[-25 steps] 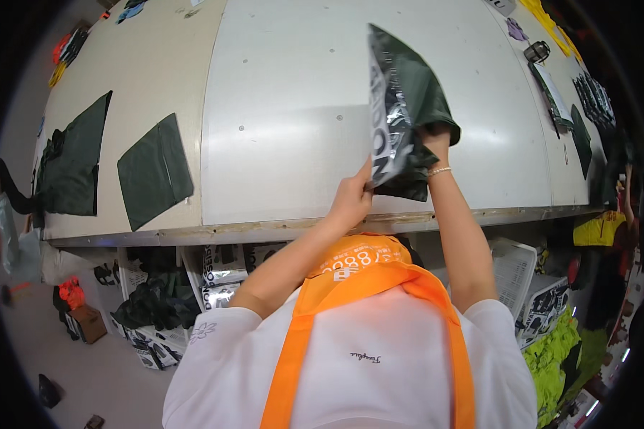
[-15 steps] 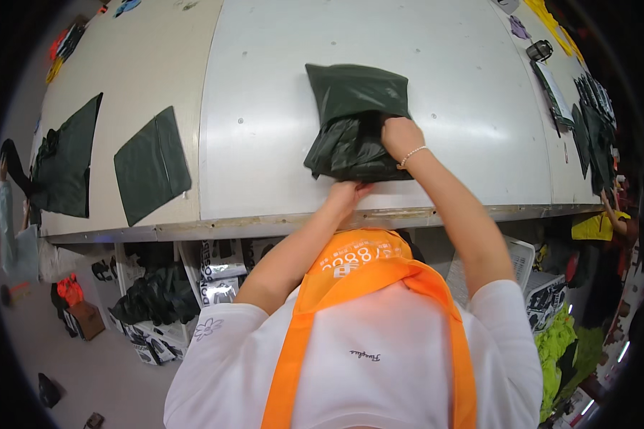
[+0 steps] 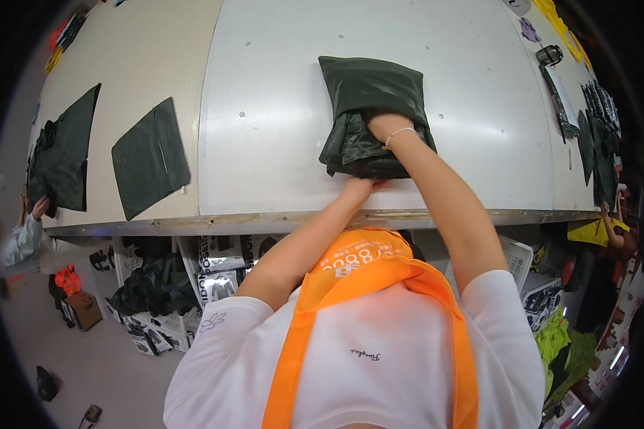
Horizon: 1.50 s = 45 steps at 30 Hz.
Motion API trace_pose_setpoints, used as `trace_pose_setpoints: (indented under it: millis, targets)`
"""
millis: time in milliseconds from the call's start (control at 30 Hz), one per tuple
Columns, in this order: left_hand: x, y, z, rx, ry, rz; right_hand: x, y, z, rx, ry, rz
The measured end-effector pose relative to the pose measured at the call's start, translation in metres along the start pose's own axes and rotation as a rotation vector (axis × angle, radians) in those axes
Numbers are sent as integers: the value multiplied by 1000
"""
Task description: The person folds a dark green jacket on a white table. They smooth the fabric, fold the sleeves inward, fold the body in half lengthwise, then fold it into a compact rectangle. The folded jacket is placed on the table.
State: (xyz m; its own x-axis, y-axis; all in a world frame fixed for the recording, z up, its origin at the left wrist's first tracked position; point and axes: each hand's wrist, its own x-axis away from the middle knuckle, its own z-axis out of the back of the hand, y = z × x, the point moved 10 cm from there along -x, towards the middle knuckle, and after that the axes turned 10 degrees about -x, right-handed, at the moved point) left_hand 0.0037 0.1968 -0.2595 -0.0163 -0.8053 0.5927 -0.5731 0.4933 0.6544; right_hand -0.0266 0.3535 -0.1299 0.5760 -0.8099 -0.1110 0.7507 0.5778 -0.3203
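Observation:
A dark green fabric pouch, with bunched fabric of the same colour showing at its opening, lies in front of me on the metal table. My right hand, with a beaded bracelet at the wrist, reaches into that opening, and its fingers are hidden inside. At the near edge of the pouch, my left hand grips from below. The left fingertips disappear under the fabric.
A flat dark green pouch lies to the left on the table. Farther left, a co-worker's hand touches a larger dark green piece. A clipboard lies at the right. White crates with goods stand below the table edge.
My right hand has gone from a fist at the opening to deeper inside the pouch. The pouch has shifted slightly right, and my left hand has moved with it.

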Motion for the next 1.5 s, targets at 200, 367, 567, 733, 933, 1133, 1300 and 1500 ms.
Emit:
trace_pose_setpoints:
  millis: [200,367,567,733,933,1133,1300,1500]
  targets:
    - [5,13,2,66,1,-14,-17,-19,28,-123,56,121]
    - [13,13,-2,34,-60,40,-35,8,29,-300,-20,-45]
    - [18,11,-1,15,-20,85,-25,9,-5,-106,43,7]
    - [9,19,-2,68,-55,122,-21,-3,12,-377,-289,-85]
    - [28,34,0,162,12,16,136,-93,96,-497,11,475]
    - [22,65,2,-435,77,-119,200,44,4,-1547,-73,-715]
    - [52,100,-28,-1050,-63,-167,169,42,-17,-1973,222,-783]
    - [146,215,-141,-1891,94,-1166,156,49,-1,-1806,281,-781]
